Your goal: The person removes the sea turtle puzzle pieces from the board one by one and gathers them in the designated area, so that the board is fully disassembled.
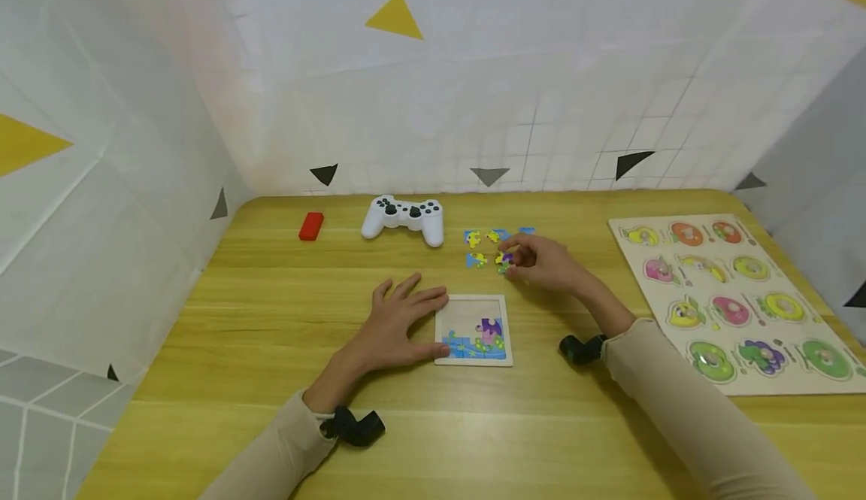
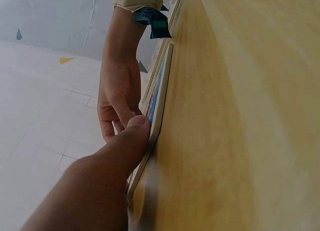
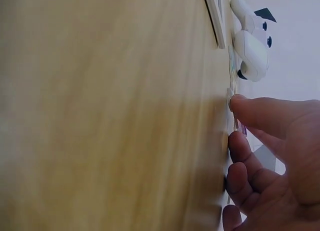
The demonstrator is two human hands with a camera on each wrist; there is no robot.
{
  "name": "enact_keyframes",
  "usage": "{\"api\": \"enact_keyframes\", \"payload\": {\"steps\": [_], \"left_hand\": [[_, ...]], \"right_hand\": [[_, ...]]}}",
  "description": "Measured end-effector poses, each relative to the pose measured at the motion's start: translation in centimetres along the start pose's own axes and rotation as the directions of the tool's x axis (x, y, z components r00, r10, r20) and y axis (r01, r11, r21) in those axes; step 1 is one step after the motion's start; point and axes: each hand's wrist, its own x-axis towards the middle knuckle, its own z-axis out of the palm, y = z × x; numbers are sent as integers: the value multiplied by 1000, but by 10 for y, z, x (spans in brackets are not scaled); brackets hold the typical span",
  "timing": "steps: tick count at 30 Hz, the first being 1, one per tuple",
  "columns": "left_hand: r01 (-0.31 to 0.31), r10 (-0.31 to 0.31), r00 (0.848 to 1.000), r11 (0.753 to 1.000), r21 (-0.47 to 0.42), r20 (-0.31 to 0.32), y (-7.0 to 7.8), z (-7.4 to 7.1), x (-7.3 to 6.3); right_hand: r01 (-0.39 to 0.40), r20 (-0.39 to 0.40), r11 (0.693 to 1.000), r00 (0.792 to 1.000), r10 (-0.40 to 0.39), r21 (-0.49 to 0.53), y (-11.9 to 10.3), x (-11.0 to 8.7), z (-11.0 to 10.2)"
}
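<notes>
While L hand (image 1: 395, 327), fingers spread & gripping nil, touches puzzle frame (image 1: 508, 334), prob. to stop it sliding, R hand (image 1: 546, 263), grip narrow, pinches 1 piece (image 1: 503, 260) by its edges.

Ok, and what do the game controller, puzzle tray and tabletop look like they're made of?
Game controller: probably hard plastic, given its smooth, evenly white moulded shell. Puzzle tray: likely wood or fibreboard, matte, with pale, squared edges. Tabletop: wood or wood-look laminate; grain streaks and soft sheen fit both.
</notes>
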Motion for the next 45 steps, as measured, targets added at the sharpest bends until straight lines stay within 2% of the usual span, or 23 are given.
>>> {"api": "enact_keyframes", "payload": {"steps": [6,10,23,31,45], "left_hand": [[3,-3,1000,1000,18,8,0,1,1],[-8,8,1000,1000,15,-4,0,1,2],[-2,2,1000,1000,13,2,0,1,0],[-18,18,1000,1000,4,-15,0,1,0],[-20,20,1000,1000,10,-18,-1,2,0]], "right_hand": [[14,-17,995,1000,-16,-101,1,3,0],[17,-14,992,1000,-19,-124,-1,5,-1],[25,-18,993,999,-28,-119,2,8,1],[-29,-45,995,999,25,-96,0,8,3],[-50,-62,998,997,48,-38,3,8,4]]}}
